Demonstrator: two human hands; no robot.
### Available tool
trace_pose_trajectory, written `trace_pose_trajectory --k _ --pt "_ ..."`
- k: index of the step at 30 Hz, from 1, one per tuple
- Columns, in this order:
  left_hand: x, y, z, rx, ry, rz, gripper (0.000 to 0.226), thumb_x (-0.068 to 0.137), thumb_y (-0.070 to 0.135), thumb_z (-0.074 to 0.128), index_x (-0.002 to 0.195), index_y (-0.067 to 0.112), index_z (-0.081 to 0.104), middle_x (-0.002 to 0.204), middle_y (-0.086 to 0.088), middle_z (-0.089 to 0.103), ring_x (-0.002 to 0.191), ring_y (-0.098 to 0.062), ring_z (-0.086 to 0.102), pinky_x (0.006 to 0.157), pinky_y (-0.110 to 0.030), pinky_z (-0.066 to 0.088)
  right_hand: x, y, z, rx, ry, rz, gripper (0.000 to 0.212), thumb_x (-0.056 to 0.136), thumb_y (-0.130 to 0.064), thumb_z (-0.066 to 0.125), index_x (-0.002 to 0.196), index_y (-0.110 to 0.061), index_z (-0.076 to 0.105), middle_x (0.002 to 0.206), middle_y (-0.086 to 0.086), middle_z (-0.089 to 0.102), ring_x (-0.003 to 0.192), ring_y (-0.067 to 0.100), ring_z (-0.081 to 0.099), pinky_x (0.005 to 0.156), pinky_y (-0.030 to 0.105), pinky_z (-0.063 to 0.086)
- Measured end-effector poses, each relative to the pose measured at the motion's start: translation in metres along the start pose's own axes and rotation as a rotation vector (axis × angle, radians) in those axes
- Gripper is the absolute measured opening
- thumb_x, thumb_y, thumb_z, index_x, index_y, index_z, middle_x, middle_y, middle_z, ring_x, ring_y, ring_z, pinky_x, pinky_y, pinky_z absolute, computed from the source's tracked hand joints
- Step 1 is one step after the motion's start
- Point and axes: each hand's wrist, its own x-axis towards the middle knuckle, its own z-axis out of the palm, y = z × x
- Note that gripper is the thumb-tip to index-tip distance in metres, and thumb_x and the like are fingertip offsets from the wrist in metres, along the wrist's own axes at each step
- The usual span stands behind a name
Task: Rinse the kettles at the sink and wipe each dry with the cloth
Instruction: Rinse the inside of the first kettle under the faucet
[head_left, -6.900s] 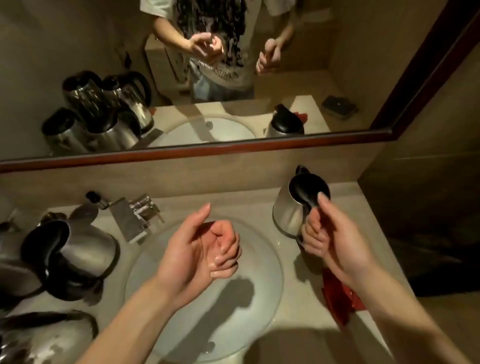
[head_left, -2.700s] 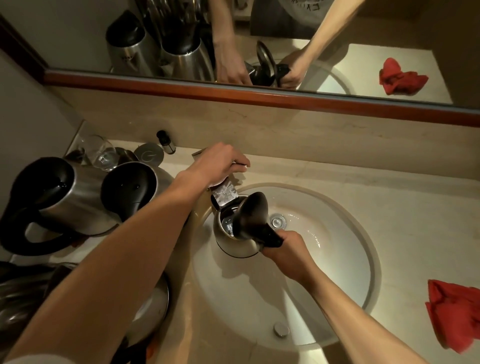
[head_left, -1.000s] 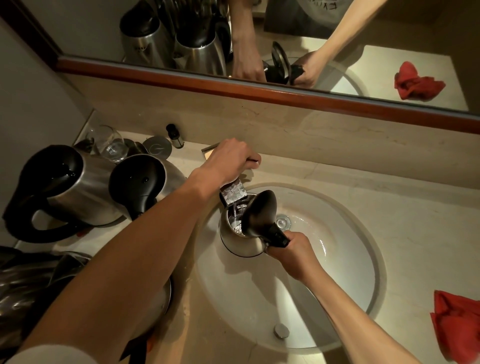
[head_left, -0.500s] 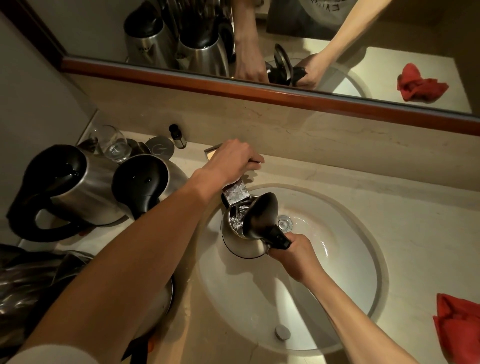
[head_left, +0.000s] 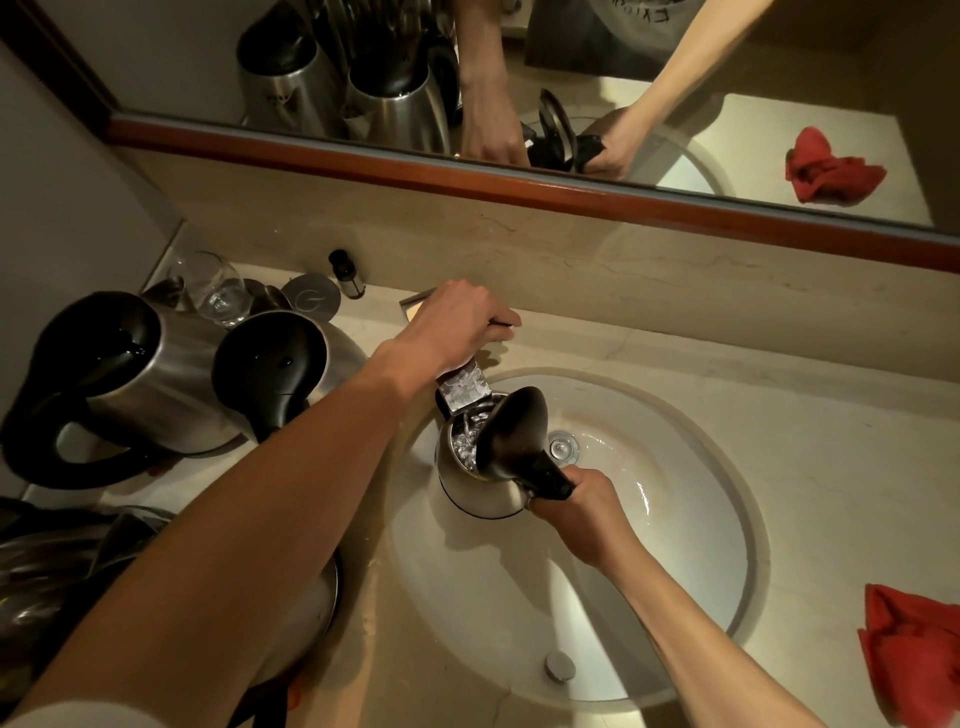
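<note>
A steel kettle (head_left: 470, 486) with its black lid tipped open hangs over the white sink (head_left: 691, 525). My right hand (head_left: 579, 512) grips its black handle. Water runs from the flat tap spout (head_left: 462, 388) into the kettle's mouth. My left hand (head_left: 457, 327) holds the tap handle, fingers curled over it. The red cloth (head_left: 914, 660) lies crumpled on the counter at the right edge.
Two steel kettles (head_left: 156, 384) (head_left: 283, 366) with black lids stand on the counter at left, and more lie at the lower left (head_left: 62, 561). A glass (head_left: 218, 288) and a small bottle (head_left: 345, 273) sit at the back left. The mirror above reflects the scene.
The kettle stays under the running tap and both hands keep their hold. The view has shifted slightly; nothing else moved.
</note>
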Motion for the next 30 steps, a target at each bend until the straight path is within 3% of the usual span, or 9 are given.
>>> trace_pose_trajectory --k 2,6,14,21,24,30 --pt "0.0002 -0.0007 0.0004 -0.004 0.002 -0.001 0.031 0.094 0.031 0.066 0.121 0.016 0.071 0.121 -0.001 0.071 0.113 -0.020 0.066 0.099 -0.031 0.047 0.0006 0.0004 0.0003 0.003 -0.001 -0.001 0.032 0.075 0.001 0.076 0.063 -0.003 0.047 0.061 0.000 0.033 0.058 0.014 0.024 0.057 0.033 0.020" --pt "0.0008 -0.0016 0.0011 0.000 0.002 0.002 0.030 0.094 0.031 0.065 0.120 0.017 0.072 0.119 -0.001 0.072 0.111 -0.022 0.067 0.094 -0.031 0.046 0.0013 0.0012 0.0004 -0.006 0.000 -0.009 0.035 0.075 0.000 0.075 0.061 -0.015 0.047 0.057 -0.005 0.032 0.057 0.013 0.024 0.057 0.034 0.020" --pt "0.0007 -0.0025 0.0011 0.004 0.006 -0.009 0.029 0.095 0.032 0.065 0.120 0.020 0.072 0.118 -0.001 0.072 0.109 -0.024 0.066 0.091 -0.031 0.046 0.0001 0.0021 0.0026 0.001 0.006 -0.018 0.040 0.076 0.000 0.075 0.060 -0.016 0.042 0.049 -0.010 0.028 0.055 0.011 0.021 0.053 0.030 0.018" --pt "0.0003 -0.0027 0.0015 0.007 0.011 -0.006 0.029 0.095 0.033 0.065 0.120 0.020 0.072 0.117 -0.001 0.073 0.108 -0.024 0.067 0.091 -0.031 0.045 -0.0001 0.0063 0.0052 0.113 0.029 0.024 0.044 0.075 -0.002 0.075 0.052 -0.023 0.043 0.056 -0.007 0.031 0.066 0.018 0.027 0.065 0.036 0.024" --pt "0.0010 -0.0031 0.0016 0.009 0.008 -0.006 0.029 0.094 0.033 0.065 0.119 0.020 0.072 0.116 -0.001 0.073 0.108 -0.024 0.067 0.089 -0.032 0.045 -0.0003 0.0040 0.0036 0.148 0.044 0.038 0.042 0.070 -0.008 0.074 0.050 -0.023 0.041 0.056 -0.007 0.032 0.067 0.019 0.028 0.066 0.037 0.026" --pt "0.0021 -0.0036 0.0011 0.019 0.000 -0.003 0.029 0.094 0.033 0.065 0.119 0.021 0.072 0.115 -0.003 0.074 0.108 -0.026 0.067 0.088 -0.033 0.046 -0.0009 0.0024 0.0019 0.131 0.056 0.042 0.050 0.077 0.001 0.074 0.048 -0.024 0.041 0.054 -0.008 0.031 0.064 0.018 0.025 0.064 0.035 0.022"
